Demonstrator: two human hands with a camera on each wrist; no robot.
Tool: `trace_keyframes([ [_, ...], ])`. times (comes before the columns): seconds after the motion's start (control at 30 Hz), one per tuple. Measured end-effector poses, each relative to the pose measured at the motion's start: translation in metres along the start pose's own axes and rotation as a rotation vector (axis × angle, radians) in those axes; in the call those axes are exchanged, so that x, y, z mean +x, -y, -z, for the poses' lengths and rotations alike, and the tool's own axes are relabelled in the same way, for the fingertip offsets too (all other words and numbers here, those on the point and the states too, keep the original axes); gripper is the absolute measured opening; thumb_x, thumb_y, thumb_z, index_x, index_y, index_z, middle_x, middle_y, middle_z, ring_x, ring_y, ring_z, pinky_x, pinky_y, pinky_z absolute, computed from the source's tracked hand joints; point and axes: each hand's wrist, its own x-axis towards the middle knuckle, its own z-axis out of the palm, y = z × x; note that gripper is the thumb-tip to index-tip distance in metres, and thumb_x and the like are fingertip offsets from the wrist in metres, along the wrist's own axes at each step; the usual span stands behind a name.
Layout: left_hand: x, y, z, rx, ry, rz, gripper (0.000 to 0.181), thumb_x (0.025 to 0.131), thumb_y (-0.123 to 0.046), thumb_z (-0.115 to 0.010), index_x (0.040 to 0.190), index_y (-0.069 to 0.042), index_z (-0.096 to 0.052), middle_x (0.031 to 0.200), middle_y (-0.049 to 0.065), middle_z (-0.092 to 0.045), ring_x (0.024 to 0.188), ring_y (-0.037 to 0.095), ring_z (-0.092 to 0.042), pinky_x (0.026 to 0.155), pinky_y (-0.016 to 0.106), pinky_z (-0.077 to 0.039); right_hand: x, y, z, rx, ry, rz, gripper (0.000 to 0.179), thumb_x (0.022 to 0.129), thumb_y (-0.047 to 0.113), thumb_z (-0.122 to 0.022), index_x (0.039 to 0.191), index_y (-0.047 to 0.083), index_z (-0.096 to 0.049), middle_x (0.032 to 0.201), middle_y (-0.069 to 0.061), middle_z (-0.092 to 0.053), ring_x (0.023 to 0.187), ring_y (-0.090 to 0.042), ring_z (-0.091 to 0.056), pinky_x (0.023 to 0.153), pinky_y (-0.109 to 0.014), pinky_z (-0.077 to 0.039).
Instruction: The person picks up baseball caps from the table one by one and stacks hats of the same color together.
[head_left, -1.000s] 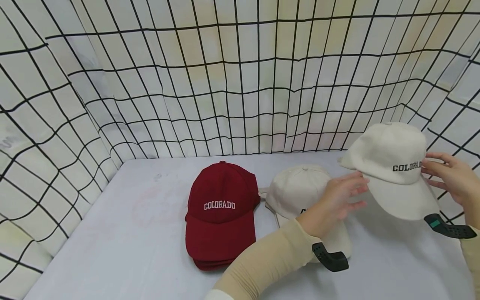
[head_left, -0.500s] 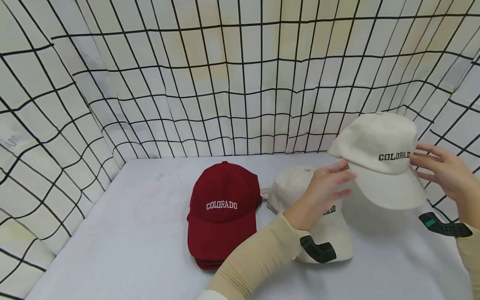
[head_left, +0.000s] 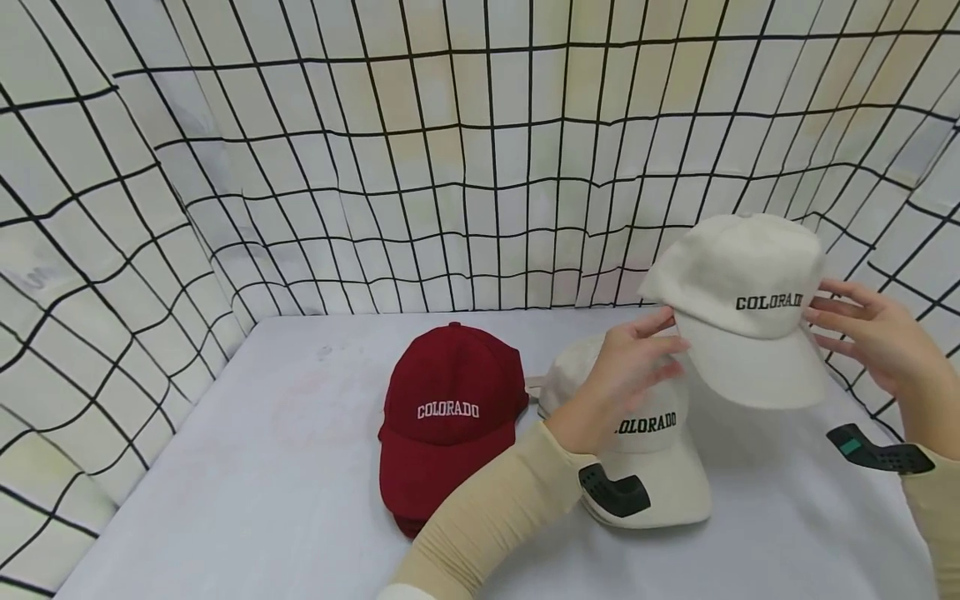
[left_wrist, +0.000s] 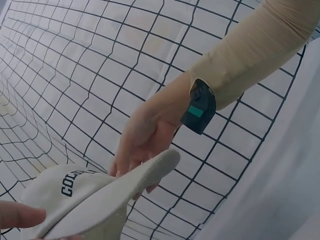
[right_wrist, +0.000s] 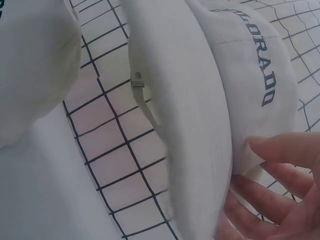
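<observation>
A white baseball cap with dark COLORADO lettering hangs above the table, its brim toward the camera. My left hand pinches it at the left side where brim meets crown. On the opposite side my right hand grips it, thumb on the crown beside the lettering and fingers under the edge, as the right wrist view shows with the cap. Below and left, a stack of white caps lies on the table, partly covered by my left hand and wrist.
A stack of dark red COLORADO caps sits left of the white stack, its lower right edge behind my left sleeve. The white table is bordered at the back and sides by black netting over pale sheeting.
Both hands have lifted the white cap a little and carried it leftward, toward the white stack. More of the stacked cap's lettering now shows beside my left wrist.
</observation>
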Motion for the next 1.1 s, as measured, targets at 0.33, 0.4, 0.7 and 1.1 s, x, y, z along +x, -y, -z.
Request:
trace_keyframes([
  [0.33, -0.006, -0.01, 0.022, 0.031, 0.048, -0.065, 0.048, 0.08, 0.009, -0.064, 0.123, -0.011, -0.06, 0.109, -0.006, -0.061, 0.092, 0.015, -0.062, 0.08, 0.033, -0.05, 0.0, 0.013, -0.015, -0.023, 0.064, 0.008, 0.076, 0.089, 0.024, -0.063, 0.149, 0.019, -0.017, 0.146, -0.022, -0.025, 0.091, 0.013, -0.048, 0.07, -0.014, -0.048],
  [0.4, -0.006, -0.013, 0.025, 0.044, 0.034, -0.082, 0.048, 0.081, 0.009, -0.064, 0.124, -0.011, -0.06, 0.11, -0.006, -0.061, 0.092, 0.015, -0.062, 0.08, 0.034, -0.05, 0.001, 0.016, -0.017, 0.002, 0.092, 0.012, 0.078, 0.088, 0.019, -0.064, 0.15, 0.021, -0.016, 0.147, -0.024, -0.022, 0.091, 0.014, -0.051, 0.071, -0.015, -0.049],
  [0.7, -0.008, -0.026, 0.04, 0.081, -0.044, -0.124, 0.052, 0.077, 0.01, -0.066, 0.124, -0.011, -0.06, 0.108, -0.002, -0.062, 0.093, 0.016, -0.062, 0.081, 0.036, -0.05, 0.003, 0.028, -0.029, 0.068, 0.173, 0.064, 0.071, 0.088, 0.009, -0.063, 0.146, 0.025, -0.025, 0.121, 0.023, -0.05, 0.094, 0.006, -0.057, 0.071, -0.018, -0.05],
  [1.1, -0.013, -0.027, 0.067, 0.051, -0.073, -0.12, 0.06, 0.078, 0.012, -0.064, 0.131, -0.016, -0.055, 0.114, 0.002, -0.054, 0.093, 0.016, -0.059, 0.081, 0.037, -0.05, 0.008, 0.036, -0.058, 0.283, 0.172, 0.089, 0.069, 0.084, 0.0, -0.066, 0.142, 0.013, -0.033, 0.115, 0.019, -0.057, 0.095, 0.003, -0.059, 0.071, -0.019, -0.05],
])
